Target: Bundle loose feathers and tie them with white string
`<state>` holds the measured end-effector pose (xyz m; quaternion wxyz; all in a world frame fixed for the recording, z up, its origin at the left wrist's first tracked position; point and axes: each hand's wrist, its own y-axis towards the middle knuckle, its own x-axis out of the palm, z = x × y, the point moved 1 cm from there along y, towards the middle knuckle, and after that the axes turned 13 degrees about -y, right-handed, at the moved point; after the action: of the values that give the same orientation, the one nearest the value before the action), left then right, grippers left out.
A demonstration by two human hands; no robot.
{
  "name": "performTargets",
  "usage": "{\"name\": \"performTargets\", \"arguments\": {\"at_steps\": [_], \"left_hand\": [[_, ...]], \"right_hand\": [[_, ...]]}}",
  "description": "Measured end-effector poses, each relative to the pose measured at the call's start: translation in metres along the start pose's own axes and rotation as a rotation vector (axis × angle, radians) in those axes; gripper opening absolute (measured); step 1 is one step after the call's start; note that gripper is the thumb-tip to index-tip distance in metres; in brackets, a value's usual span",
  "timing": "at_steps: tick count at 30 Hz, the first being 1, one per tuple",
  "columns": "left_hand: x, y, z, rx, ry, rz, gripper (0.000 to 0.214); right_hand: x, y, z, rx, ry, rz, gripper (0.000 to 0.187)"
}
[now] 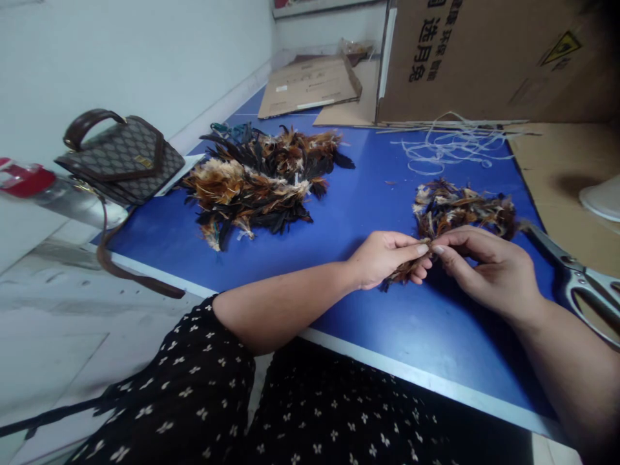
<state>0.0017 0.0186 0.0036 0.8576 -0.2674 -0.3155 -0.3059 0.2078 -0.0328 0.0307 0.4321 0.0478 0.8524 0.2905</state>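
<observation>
As I look across from the left, a clear bottle (80, 197) with a red cap comes first, just beside a patterned bag (121, 155) that sits at the left edge of the blue tabletop (365, 174). The bag's brown strap (140, 274) hangs down past that edge. Below it I can see the person's black sleeve (194, 381), printed with small white flowers. Next along the tabletop lies a big heap of feathers (261, 184), black, rust and cream, and behind it some flat cardboard (307, 84).

Then come the hands, near the front edge. The left hand (387, 258) has its fingers closed around a small feather bunch (400, 271), the thumb pressed along the top. Just behind both hands is a smaller feather pile (465, 208), with a tangle of white string (443, 145) farther back and a large cardboard box (475, 61) standing beyond that. The right hand (496, 268) meets the left one, its thumb and forefinger drawn narrow in a pinch on the right end of the same bunch; finer detail there is too small to tell. To its right lie scissors (569, 261), and at the far right a white container (603, 199), only partly in view.
</observation>
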Motion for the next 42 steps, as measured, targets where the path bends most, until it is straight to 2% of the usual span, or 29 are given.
{"name": "performTargets", "arguments": {"at_steps": [5, 10, 19, 24, 30, 32, 38, 42], "left_hand": [[-0.005, 0.001, 0.000, -0.033, 0.089, -0.006, 0.022], [-0.002, 0.001, 0.003, 0.045, 0.047, -0.019, 0.020], [0.000, 0.001, 0.002, 0.063, 0.029, -0.013, 0.025], [0.000, 0.000, 0.001, 0.036, 0.082, -0.005, 0.025], [0.001, 0.003, 0.004, 0.103, 0.035, 0.064, 0.016], [0.001, 0.005, 0.005, 0.135, 0.030, 0.098, 0.017], [0.001, 0.005, 0.005, 0.185, 0.036, 0.145, 0.018], [0.001, 0.005, 0.004, 0.197, 0.033, 0.151, 0.018]], "right_hand": [[0.003, 0.000, -0.002, -0.028, -0.018, 0.039, 0.013], [0.004, -0.001, -0.006, 0.015, -0.037, 0.097, 0.016], [0.004, -0.003, -0.002, -0.069, 0.109, 0.046, 0.036], [0.004, -0.005, -0.001, -0.091, 0.122, 0.009, 0.035], [0.004, -0.005, 0.019, 0.018, -0.191, 0.183, 0.022], [0.006, -0.004, 0.028, 0.006, -0.272, 0.159, 0.023], [0.022, -0.006, 0.044, -0.149, -0.395, -0.016, 0.031], [0.026, -0.007, 0.048, -0.126, -0.410, -0.004, 0.030]]}}
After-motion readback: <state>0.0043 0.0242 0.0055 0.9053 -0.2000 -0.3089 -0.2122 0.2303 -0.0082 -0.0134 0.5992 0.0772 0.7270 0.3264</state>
